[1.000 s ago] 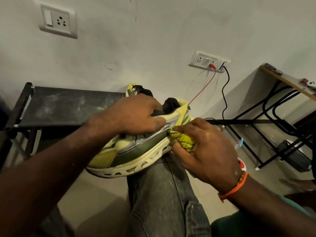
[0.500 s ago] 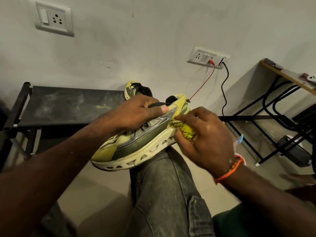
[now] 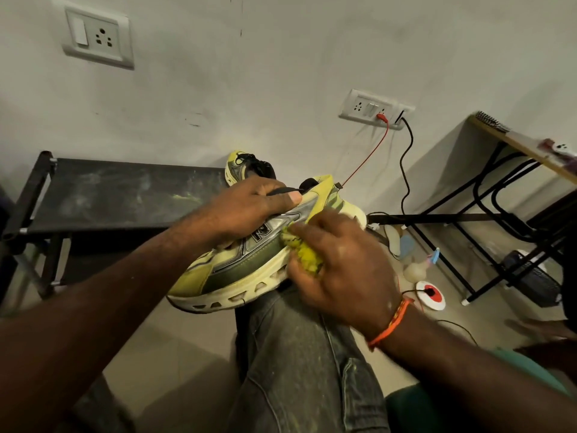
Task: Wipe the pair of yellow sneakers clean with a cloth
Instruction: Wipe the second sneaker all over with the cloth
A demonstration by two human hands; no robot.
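Sneaker [image 3: 237, 264] braced on my knee [image 3: 299, 348], L hand [image 3: 249, 207] gripping collar to steady it, R hand [image 3: 340, 264] bunching cloth [image 3: 307, 254] vs midsole.

A yellow sneaker [image 3: 237, 264] with grey-green side panels and a thick cream sole is lying tilted across a jeans-clad knee, toe pointing left. A crumpled yellow cloth [image 3: 304, 250] is pressing against its side near the heel (partly hidden). The second sneaker [image 3: 242, 164] is sitting just behind it
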